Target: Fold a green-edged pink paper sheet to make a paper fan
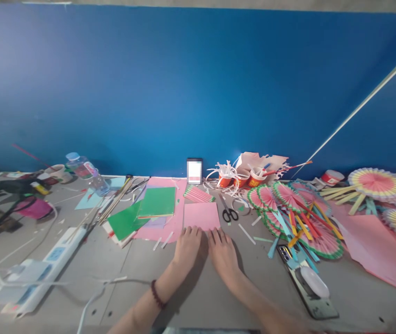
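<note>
A small rectangular sheet of pink paper [202, 215] lies on the grey table in front of me. At its near edge, my left hand [188, 243] grips the left corner, fingertips on top. Beside it my right hand [221, 248] has hold of the same edge farther right. The thumbs are mostly hidden below the hands. Just beyond the sheet rests a pleated pink-and-white striped paper strip [200, 194]. Black-handled scissors [230, 214] lie to the right of the sheet.
Green paper sheets [156, 202] sit on larger pink paper at the left. Folded paper fans [290, 197] and a phone [307, 285] with a white mouse [314, 281] occupy the right. Red cups [258, 176] stand at the back. A power strip [50, 266] and bottle [88, 172] are farther left.
</note>
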Available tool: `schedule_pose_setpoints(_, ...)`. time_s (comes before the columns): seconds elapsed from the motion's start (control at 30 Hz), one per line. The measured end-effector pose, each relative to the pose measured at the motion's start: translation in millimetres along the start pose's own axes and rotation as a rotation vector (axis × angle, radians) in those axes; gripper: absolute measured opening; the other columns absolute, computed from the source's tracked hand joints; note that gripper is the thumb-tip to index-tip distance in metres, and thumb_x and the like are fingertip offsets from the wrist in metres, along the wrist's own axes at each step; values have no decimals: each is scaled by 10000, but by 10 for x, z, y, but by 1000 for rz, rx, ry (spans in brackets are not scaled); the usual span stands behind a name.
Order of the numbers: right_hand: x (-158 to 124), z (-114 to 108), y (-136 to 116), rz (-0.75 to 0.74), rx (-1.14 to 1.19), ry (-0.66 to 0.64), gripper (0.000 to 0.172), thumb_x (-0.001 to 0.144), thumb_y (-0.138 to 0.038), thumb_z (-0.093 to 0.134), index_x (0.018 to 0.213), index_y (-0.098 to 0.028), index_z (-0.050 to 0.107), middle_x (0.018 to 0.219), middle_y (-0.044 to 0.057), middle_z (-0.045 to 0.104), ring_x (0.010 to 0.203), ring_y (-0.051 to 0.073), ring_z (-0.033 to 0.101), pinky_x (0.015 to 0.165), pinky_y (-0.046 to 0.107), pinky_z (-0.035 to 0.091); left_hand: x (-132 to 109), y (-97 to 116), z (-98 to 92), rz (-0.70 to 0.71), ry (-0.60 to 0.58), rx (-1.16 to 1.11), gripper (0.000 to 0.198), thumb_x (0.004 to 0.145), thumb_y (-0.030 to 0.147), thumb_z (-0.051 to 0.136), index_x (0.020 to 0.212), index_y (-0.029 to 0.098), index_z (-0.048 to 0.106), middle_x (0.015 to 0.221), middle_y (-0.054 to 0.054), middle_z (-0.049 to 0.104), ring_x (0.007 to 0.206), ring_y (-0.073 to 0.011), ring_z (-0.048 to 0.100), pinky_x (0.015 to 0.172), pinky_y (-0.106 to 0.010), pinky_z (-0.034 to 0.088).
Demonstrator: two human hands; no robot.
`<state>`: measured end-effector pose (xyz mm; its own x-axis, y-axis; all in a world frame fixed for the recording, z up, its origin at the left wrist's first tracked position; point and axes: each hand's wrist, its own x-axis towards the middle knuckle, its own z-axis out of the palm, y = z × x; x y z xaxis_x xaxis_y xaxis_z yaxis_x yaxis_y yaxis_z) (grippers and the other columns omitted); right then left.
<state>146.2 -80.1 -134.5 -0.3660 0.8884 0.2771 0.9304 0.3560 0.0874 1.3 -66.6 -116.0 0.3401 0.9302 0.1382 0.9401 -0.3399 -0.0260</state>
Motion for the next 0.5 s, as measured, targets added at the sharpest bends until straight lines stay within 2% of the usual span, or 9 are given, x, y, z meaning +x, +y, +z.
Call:
schedule_pose_setpoints(0.23,19,-26,8,-37,-25,3,447,833,-88,611,1271,-175,611,1233,165,652,1157,299,594,924,422,502,-35,0,65,77,59,8,275,868,93,557,1120,146,652,1048,-101,622,959,-249,560,825,-393,467)
schedule_pose_setpoints(0.37,63,-93,30,-43,-5,-40,448,832,-79,614,1276,-140,608,1179,184,659,1124,325,596,908,450,491,55,-53,-11,55,10,-66,219,874,82,553,1041,156,675,989,-88,627,944,-234,573,795,-357,467)
schedule_pose_setpoints(0.5,157,-197,151,-46,62,-115,359,889,-95,559,1228,-178,641,1049,135,692,995,275,629,870,423,478,203,-160,-32,43,-16,-160,164,892,96,554,968,180,674,926,-61,633,887,-210,587,713,-319,455)
